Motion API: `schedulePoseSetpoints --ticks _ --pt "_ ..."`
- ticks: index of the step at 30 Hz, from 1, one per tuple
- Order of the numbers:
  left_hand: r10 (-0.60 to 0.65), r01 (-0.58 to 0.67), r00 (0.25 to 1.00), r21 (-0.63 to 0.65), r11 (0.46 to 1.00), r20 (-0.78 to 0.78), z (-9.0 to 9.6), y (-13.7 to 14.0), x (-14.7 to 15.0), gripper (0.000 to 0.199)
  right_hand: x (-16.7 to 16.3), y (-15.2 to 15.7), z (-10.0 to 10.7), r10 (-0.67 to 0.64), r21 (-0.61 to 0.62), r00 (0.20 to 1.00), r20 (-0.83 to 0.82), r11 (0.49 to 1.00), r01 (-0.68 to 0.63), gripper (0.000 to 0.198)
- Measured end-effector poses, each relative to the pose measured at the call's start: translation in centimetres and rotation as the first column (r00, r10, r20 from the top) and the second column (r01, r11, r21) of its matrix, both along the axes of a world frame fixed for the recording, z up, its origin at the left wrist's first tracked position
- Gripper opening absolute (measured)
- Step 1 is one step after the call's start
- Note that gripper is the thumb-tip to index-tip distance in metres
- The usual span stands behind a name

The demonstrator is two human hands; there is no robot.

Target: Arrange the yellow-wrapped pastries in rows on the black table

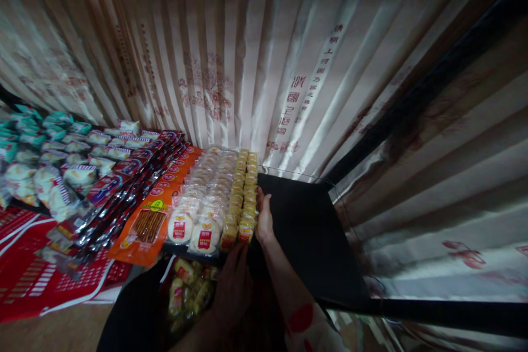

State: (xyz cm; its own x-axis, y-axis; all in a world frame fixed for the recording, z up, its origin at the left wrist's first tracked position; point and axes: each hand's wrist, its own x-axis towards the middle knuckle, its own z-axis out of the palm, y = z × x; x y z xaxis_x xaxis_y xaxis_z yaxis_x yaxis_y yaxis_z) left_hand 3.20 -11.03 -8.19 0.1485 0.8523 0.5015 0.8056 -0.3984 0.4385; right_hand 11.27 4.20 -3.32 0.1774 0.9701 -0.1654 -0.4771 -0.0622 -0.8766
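Note:
Two rows of small yellow-wrapped snack packets (235, 198) run away from me along the black shelf. My right hand (264, 217) lies along the right side of the outer row, fingers extended, thumb apart. At the front end of these rows, the fingertips of my left hand (236, 278) touch the lowest packets; its fingers are stretched out and dimly lit. Left of the yellow rows stand two rows of clear-wrapped white rice crackers (206, 235) with red labels. Under my left wrist, a container holds more yellow packets (187, 286), partly hidden by my arm.
An orange bag of snack sticks (144, 228), dark red packets (136, 168), and white and green packets (58, 126) extend leftward. A red basket (88, 280) sits below. Bare black shelf (313, 236) lies to the right. Pleated printed curtains (247, 66) hang behind, with a dark post (379, 137).

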Motion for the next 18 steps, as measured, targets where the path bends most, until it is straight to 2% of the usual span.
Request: schedulePoseSetpoints --ticks 9,13,18 --pt "0.039 -0.038 0.999 0.009 0.999 -0.013 -0.2 -0.3 0.2 0.049 0.1 0.3 -0.7 0.032 0.036 0.998 0.059 0.999 -0.035 0.064" --pt "0.052 -0.051 0.999 0.032 0.998 -0.014 -0.4 -0.3 0.3 0.049 0.2 0.8 0.0 0.004 -0.002 1.0 0.026 1.0 -0.004 0.064" --pt "0.058 -0.057 0.998 0.039 0.998 -0.03 -0.5 -0.3 0.3 0.048 0.0 1.3 1.0 0.045 0.01 0.999 0.014 0.999 -0.045 0.065"
